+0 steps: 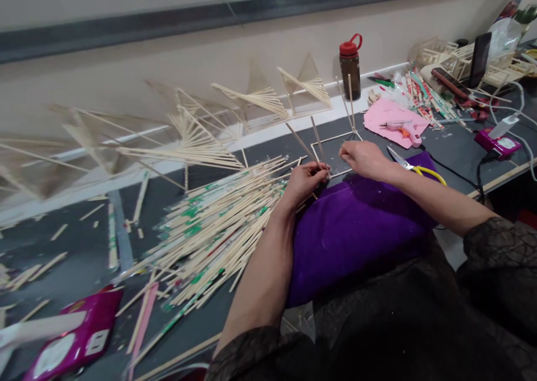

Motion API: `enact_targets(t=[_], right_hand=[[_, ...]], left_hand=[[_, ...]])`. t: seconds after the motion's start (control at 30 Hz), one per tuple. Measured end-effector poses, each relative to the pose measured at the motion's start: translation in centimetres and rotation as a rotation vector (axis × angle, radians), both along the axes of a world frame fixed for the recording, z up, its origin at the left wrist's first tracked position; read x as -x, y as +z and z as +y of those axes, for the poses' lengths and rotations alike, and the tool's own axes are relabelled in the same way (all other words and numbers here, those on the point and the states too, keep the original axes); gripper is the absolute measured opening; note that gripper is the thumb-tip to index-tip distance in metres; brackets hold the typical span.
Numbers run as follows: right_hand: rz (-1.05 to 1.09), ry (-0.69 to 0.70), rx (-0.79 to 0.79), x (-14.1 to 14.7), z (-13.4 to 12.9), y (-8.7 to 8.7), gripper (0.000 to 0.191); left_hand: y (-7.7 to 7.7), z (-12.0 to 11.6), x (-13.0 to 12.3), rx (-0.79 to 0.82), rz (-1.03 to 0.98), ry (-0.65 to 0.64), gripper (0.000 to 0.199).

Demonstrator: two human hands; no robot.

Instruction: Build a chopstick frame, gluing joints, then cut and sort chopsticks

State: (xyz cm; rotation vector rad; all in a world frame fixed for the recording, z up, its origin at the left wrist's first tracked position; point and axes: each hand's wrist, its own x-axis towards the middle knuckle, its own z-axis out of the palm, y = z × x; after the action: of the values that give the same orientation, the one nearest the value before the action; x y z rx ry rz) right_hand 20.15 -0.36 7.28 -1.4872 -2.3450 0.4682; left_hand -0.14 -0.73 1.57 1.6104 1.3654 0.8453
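Observation:
A square frame of thin wooden chopsticks (333, 139) lies on the dark table, with upright sticks (351, 102) rising from its far right corner. My left hand (308, 180) is closed in a pinch at the near left corner, on a chopstick (318, 137) that stands up there; a second one leans beside it. Over the frame's right side, my right hand (364, 160) is curled shut, and its fingertips hide whatever is in them. Purple cloth (356, 224) covers my lap just below both hands. Yellow-handled scissors (415, 167) lie beside my right forearm.
A large heap of chopsticks (222, 230) spreads to the left. Finished twisted stick structures (251, 98) line the wall. A glue gun (403, 128) rests on pink paper (373, 115), near a red-capped bottle (350, 70). Purple power boxes (498, 143) with cables sit at both sides.

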Motion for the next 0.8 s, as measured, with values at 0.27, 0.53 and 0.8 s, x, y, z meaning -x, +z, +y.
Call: enact_targets(t=[0.27,0.53,0.8], right_hand=[[0.341,0.014,0.046,4.2,1.2,-4.1,0.021],[0.296,-0.009,0.032,4.3,1.7,-5.1,0.021],[0.263,0.03,0.038,4.3,2.2,-5.4,0.025]], left_hand=[[-1.0,0.4,0.7,-0.092,0.028,-0.02,0.023],[-0.7,1.1,1.6,-0.221,0.346,-0.101,0.019],[-0.8,1.6,1.4,-0.238,0.415,-0.113,0.016]])
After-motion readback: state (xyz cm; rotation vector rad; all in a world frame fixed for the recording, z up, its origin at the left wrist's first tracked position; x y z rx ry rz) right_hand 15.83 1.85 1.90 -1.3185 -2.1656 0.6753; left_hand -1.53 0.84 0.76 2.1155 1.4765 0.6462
